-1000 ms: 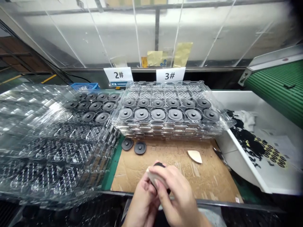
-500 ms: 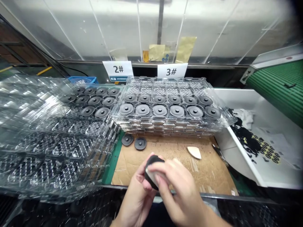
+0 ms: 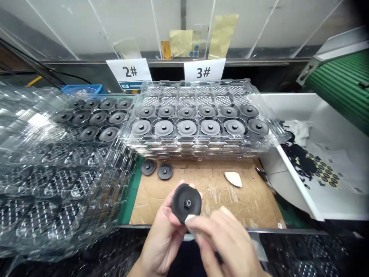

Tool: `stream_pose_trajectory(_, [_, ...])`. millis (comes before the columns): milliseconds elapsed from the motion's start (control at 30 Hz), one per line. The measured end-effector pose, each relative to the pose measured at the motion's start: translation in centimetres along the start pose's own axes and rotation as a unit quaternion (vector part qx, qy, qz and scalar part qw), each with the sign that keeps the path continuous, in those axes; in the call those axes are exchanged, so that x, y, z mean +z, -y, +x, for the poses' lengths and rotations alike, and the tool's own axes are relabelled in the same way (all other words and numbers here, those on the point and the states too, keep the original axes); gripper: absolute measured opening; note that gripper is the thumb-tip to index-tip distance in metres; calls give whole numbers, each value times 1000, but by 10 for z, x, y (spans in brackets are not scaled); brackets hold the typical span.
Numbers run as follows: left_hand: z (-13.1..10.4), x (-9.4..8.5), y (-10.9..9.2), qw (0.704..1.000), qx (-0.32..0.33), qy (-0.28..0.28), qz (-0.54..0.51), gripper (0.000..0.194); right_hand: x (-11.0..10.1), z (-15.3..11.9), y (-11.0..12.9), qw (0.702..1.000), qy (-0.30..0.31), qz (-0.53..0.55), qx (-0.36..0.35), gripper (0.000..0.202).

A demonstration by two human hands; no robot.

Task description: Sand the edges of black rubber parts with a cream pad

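Note:
A round black disc (image 3: 180, 198) with a small raised knob at its centre sits in my left hand (image 3: 163, 234), the fingers closed around its rim and back. The knobbed face is turned up toward me. My right hand (image 3: 227, 242) is closed, with a small whitish pad (image 3: 189, 219) at its fingertips, against the lower edge of the disc; most of the pad is hidden. Two similar black discs (image 3: 165, 171) lie on the cardboard sheet (image 3: 207, 196) beyond my left hand. A cream wedge-shaped piece (image 3: 233, 179) rests on the cardboard to the right.
Stacked clear plastic trays (image 3: 198, 144) stand behind the cardboard, the top one holding two rows of black discs. More clear trays (image 3: 57, 184) fill the left side. At right, a white bin (image 3: 311, 207) contains black scraps, beside a dark blade-like tool (image 3: 263, 177).
My right hand has moved down off the disc's face to its lower edge. The disc has tilted so its knob now shows. The camera view has shifted slightly.

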State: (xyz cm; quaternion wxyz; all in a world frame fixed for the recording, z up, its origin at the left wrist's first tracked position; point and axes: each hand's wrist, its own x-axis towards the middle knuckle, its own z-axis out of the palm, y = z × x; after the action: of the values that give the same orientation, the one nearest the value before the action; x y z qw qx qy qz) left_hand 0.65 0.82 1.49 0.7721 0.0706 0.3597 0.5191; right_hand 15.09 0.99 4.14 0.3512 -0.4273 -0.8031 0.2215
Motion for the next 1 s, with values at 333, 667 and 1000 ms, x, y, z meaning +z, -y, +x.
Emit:
stream_pose_trajectory(333, [16, -3, 5, 997, 3, -79, -2, 58, 5, 14, -18, 996, 34, 71, 51, 21])
stream_pose_trajectory(667, [41, -3, 1, 994, 6, -99, -42, 56, 20, -22, -71, 916, 20, 176, 359, 19])
stream_pose_trajectory(1000, [59, -4, 4, 993, -27, -113, -2, 42, -3, 32, -53, 954, 89, 159, 239, 21])
